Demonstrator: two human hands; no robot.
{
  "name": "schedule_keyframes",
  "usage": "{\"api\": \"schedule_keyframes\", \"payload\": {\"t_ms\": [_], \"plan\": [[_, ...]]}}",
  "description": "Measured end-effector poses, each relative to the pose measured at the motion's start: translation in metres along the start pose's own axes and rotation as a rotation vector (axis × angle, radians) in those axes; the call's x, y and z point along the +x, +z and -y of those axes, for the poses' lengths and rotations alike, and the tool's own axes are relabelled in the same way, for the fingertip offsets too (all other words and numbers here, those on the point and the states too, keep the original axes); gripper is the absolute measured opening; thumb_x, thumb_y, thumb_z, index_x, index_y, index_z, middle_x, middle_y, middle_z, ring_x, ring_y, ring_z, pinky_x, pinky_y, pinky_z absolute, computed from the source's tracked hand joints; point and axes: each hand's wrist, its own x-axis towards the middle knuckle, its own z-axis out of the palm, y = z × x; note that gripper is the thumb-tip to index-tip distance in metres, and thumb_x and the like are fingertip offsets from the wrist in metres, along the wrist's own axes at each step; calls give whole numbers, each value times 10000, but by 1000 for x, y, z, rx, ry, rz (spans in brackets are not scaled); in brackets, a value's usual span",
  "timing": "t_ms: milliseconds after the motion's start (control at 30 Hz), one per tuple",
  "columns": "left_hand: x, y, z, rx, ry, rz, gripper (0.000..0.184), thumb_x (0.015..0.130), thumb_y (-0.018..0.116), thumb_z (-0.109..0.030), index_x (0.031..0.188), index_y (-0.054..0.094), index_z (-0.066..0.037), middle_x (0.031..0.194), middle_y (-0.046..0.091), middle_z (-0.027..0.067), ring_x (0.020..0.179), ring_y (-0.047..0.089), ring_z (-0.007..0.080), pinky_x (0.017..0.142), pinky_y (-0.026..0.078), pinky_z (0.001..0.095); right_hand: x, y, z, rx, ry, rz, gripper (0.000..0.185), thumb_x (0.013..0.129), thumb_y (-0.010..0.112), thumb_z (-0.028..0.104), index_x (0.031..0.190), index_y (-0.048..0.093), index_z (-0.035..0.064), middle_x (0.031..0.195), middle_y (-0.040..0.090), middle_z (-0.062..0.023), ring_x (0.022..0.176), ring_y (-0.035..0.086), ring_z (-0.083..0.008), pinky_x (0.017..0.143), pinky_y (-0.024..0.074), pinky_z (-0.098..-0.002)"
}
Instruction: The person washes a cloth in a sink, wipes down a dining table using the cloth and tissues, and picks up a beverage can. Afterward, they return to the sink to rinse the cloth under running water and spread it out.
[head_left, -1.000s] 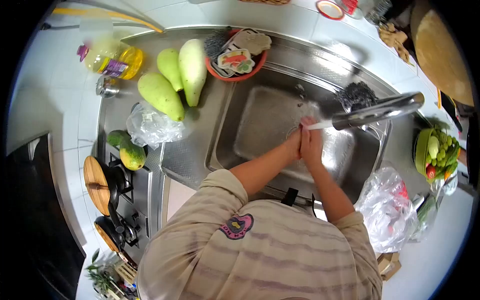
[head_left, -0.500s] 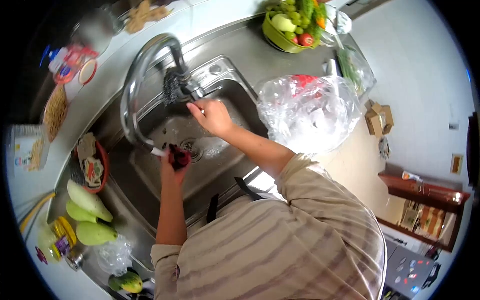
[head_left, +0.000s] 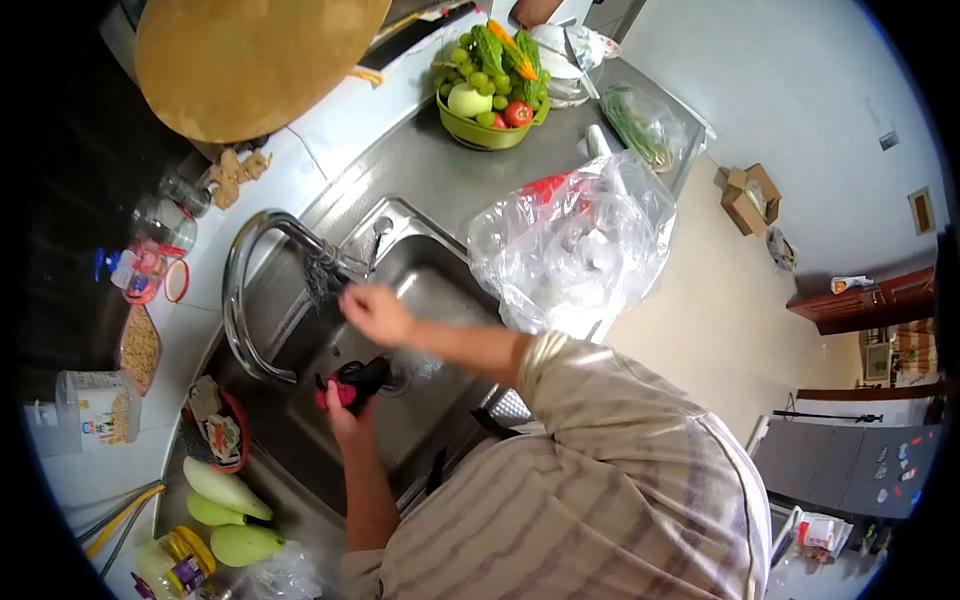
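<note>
Over the sink (head_left: 440, 440), my left hand (head_left: 347, 412) is wrapped round a black and dark-pink object (head_left: 362, 383). Its kind is unclear; the black part points right, toward the drain. My right hand (head_left: 376, 316) is at the base of the chrome faucet (head_left: 236, 300), just below its lever (head_left: 379, 240). The fingers are curled and slightly blurred, and whatever is inside them is hidden. The faucet's spout end hangs just left of the object in my left hand. A dark mesh scrubber (head_left: 318, 280) lies behind the right hand.
A green basket of fruit and vegetables (head_left: 485, 132) and a clear plastic bag (head_left: 570, 240) stand on the counter. On the left are a red bowl (head_left: 240, 425), pale green gourds (head_left: 225, 490) and a yellow-labelled bottle (head_left: 180, 565). A round wooden board (head_left: 260, 60) leans at the back.
The view has shifted, bringing the round board into sight. White water seen at the spout is no longer visible. The object in my left hand has turned, now showing its black side.
</note>
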Motion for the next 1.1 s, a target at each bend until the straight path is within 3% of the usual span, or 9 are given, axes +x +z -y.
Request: {"api": "schedule_keyframes", "payload": {"t_ms": [100, 167, 300, 433, 500, 733, 800, 1033, 1100], "plan": [[-6, 19, 13, 32, 100, 106, 443, 966, 480, -353, 1293, 423, -60, 1274, 503, 102, 1181, 491, 247, 991, 407, 379, -79, 75, -28, 109, 169, -153, 265, 918, 524, 296, 908, 607, 45, 857, 625, -104, 779, 600, -240, 710, 482, -346], [-8, 23, 31, 201, 246, 143, 428, 993, 416, -359, 1317, 426, -79, 1328, 462, 65, 1215, 454, 205, 1026, 353, 333, -84, 67, 27, 885, 777, -103, 287, 925, 528, 348, 945, 613, 74, 840, 617, -47, 749, 580, -161, 698, 480, -300], [-17, 47, 36, 442, 520, 235, 334, 990, 374, -283, 1127, 535, -25, 1080, 561, 69, 1008, 526, 195, 891, 413, 335, -80, 43, 32, 925, 918, 43, 279, 940, 513, 333, 931, 619, 75, 765, 599, -21, 675, 558, -118, 647, 469, -273], [-40, 83, 24, 372, 395, -6, 422, 994, 412, -355, 1281, 463, -51, 1259, 522, 66, 1159, 498, 198, 1000, 375, 325, -82, 58, 38, 760, 811, -121, 272, 926, 534, 309, 920, 620, 51, 769, 622, -42, 672, 578, -132, 653, 475, -278], [-41, 86, 10, 288, 194, 88, 399, 977, 452, -369, 1257, 495, -89, 1197, 544, 61, 1095, 526, 195, 953, 409, 332, -84, 73, 5, 726, 717, -84, 257, 903, 544, 245, 944, 629, 6, 782, 648, -60, 698, 597, -144, 672, 485, -287], [25, 24, 30, 59, 191, 255, 445, 973, 360, -458, 1042, 555, -64, 992, 581, 63, 942, 558, 219, 871, 453, 378, -81, 50, 20, 204, 555, 194, 318, 832, 540, 270, 893, 658, -20, 750, 660, -216, 735, 666, -319, 716, 503, -406], [19, 17, 37, 48, 101, 203, 451, 979, 329, -439, 1079, 528, -48, 1060, 575, 92, 990, 557, 251, 884, 446, 405, -85, 50, 22, 97, 503, 206, 353, 820, 535, 317, 834, 651, -16, 769, 629, -271, 780, 640, -410, 730, 493, -448], [-18, 29, 28, -186, 79, 154, 358, 920, 375, -360, 986, 574, -70, 988, 602, 109, 943, 583, 228, 867, 450, 371, -93, 34, 56, -61, 260, 402, 322, 805, 565, 306, 888, 633, 3, 820, 621, -267, 833, 608, -432, 757, 471, -462], [35, -43, 56, -321, 31, 220, 288, 877, 415, -236, 1007, 589, -46, 991, 612, 100, 984, 590, 250, 863, 472, 383, -100, 43, 38, -35, 232, 402, 292, 793, 587, 270, 903, 629, 3, 848, 636, -246, 836, 620, -415, 749, 482, -446]]}}
